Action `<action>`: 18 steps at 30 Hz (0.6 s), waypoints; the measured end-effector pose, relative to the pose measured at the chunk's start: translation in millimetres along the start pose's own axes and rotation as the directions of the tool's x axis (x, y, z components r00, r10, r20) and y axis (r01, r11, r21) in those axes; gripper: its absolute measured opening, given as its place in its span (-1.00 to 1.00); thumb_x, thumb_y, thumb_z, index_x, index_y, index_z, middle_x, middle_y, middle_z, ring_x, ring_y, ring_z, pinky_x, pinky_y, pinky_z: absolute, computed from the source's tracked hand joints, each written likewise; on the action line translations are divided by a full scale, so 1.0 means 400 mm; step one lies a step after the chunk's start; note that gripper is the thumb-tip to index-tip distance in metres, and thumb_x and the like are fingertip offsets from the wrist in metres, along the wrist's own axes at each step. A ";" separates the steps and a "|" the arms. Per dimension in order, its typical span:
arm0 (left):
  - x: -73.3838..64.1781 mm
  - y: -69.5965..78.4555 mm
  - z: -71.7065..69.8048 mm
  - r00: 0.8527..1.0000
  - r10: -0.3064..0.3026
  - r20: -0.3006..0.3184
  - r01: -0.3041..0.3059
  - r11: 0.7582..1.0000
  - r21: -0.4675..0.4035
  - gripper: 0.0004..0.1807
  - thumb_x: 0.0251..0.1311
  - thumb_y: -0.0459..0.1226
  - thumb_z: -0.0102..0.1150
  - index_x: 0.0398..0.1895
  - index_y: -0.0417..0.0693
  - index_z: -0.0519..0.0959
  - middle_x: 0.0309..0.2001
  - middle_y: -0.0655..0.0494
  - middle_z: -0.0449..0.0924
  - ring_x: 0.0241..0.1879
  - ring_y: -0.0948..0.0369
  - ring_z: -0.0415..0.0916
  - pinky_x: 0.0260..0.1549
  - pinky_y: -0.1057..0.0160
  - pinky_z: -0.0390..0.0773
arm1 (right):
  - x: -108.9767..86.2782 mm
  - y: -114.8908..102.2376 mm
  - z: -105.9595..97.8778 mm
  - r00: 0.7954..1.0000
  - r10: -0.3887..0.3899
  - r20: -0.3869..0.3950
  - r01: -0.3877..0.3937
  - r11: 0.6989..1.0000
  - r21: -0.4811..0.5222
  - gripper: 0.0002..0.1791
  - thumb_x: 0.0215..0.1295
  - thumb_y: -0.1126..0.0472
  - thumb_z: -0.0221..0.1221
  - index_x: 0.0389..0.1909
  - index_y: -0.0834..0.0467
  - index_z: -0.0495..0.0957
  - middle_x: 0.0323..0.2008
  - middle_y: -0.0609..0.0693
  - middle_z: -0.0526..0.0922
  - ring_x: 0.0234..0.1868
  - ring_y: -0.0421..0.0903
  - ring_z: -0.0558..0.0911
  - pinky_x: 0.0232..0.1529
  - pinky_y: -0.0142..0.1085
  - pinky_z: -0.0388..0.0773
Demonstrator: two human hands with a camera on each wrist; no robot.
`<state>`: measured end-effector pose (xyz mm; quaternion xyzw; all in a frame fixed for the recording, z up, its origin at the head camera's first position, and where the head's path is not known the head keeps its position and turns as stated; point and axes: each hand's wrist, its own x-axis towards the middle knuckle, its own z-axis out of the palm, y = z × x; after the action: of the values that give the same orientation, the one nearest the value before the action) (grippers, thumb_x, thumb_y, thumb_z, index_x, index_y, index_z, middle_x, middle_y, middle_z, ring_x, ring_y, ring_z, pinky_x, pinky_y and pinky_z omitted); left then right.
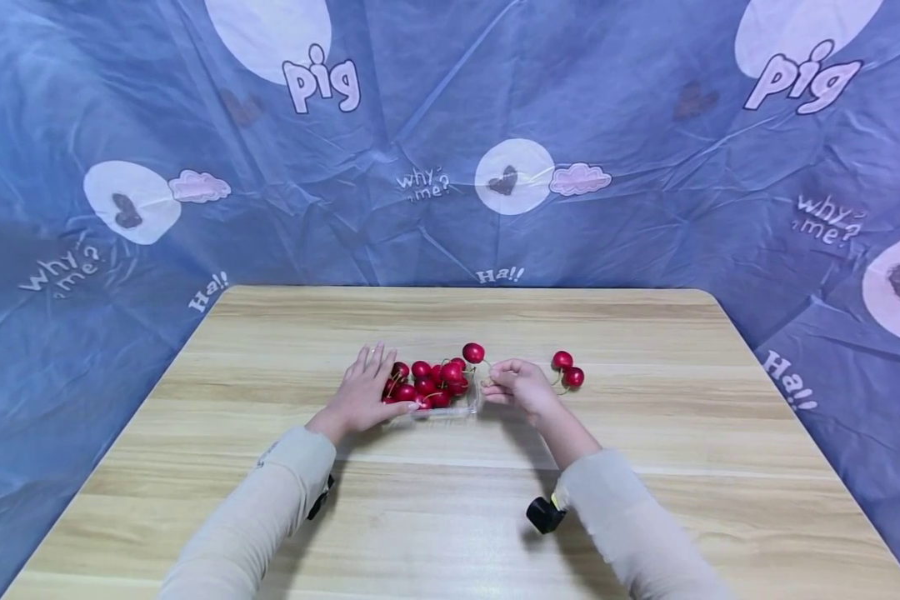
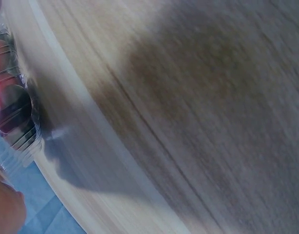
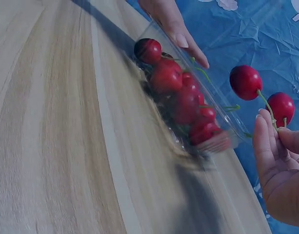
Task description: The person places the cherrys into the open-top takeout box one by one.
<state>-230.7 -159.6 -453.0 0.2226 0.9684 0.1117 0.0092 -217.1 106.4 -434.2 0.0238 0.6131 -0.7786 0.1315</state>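
A clear plastic box (image 1: 461, 411) filled with red cherries (image 1: 424, 386) stands on the table. My left hand (image 1: 363, 392) rests at its left end, fingers straight and spread, thumb along the near rim. Just past the right end, my right hand (image 1: 517, 385) pinches a green stem between thumb and fingertips. From that stem a cherry (image 3: 246, 82) is held up in the air. A second raised cherry (image 3: 280, 109) shows beside it in the right wrist view, its stem running down to the same fingertips. The left wrist view catches only the box's edge and a fingertip (image 2: 8, 208).
Two loose cherries (image 1: 567, 369) with stems lie on the wooden table (image 1: 435, 533) right of my right hand. Blue printed cloth (image 1: 420, 225) hangs behind the table and at both sides. A black wrist camera (image 1: 546, 514) sits under the right sleeve.
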 end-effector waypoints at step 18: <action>-0.010 0.010 -0.015 1.000 0.006 0.003 -0.006 1.000 0.005 0.06 -0.07 0.37 -0.25 0.30 -0.22 -0.14 0.31 -0.20 -0.30 0.25 -0.15 -0.40 0.14 -0.10 -0.18 | 0.016 -0.002 0.083 0.997 0.071 -0.013 -0.071 0.997 0.023 -0.87 0.18 0.50 -0.10 -0.26 0.48 0.29 -0.57 0.11 0.55 -0.56 -0.12 0.59 -0.37 -0.30 0.54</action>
<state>-225.6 -159.1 -446.2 0.2258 0.9680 0.1088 0.0098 -219.5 73.5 -426.7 0.0526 0.6039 -0.7802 0.1544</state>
